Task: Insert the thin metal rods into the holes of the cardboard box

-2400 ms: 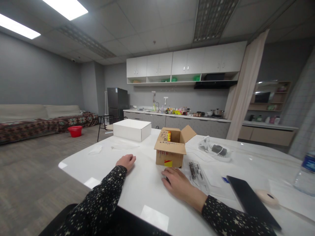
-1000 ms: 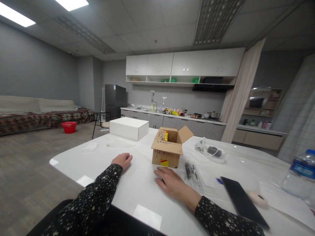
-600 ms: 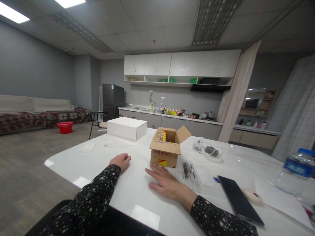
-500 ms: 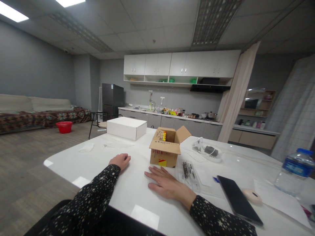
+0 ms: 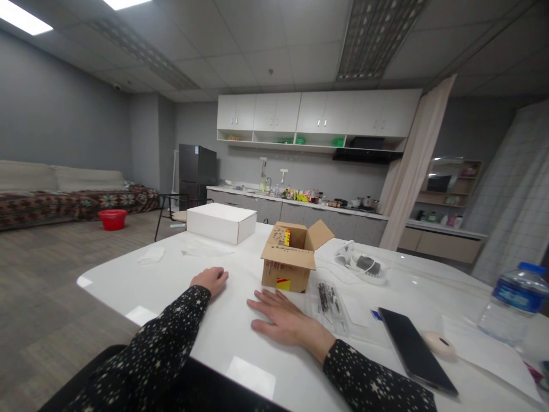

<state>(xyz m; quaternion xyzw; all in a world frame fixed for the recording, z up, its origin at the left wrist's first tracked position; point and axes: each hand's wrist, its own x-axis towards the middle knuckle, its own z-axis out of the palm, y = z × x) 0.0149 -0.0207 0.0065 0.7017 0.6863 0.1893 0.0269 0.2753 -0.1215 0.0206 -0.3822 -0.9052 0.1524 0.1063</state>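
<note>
My right hand (image 5: 281, 319) lies flat on the white table (image 5: 227, 332), palm down with fingers spread, holding nothing. Just beyond its fingertips stands an open cardboard box (image 5: 285, 274) with its flaps raised or folded out. A clear plastic case (image 5: 330, 303) with small dark pieces inside sits to the right of that hand. My left hand (image 5: 210, 280) rests on the tabletop left of the box, its fingers curled into a loose fist. Nothing shows in it, though the underside is hidden. Behind the left hand is a closed white box (image 5: 222, 223).
At the right lie a black phone (image 5: 416, 349), a pale rounded object (image 5: 438, 343) and a paper sheet (image 5: 484, 355), near a water bottle (image 5: 512, 303). A white device with a cord (image 5: 364, 266) sits farther back. A crumpled tissue (image 5: 151, 255) lies on the left.
My right hand has slid slightly to the left along the tabletop, still flat. The left hand stays in place. The view has shifted very little.
</note>
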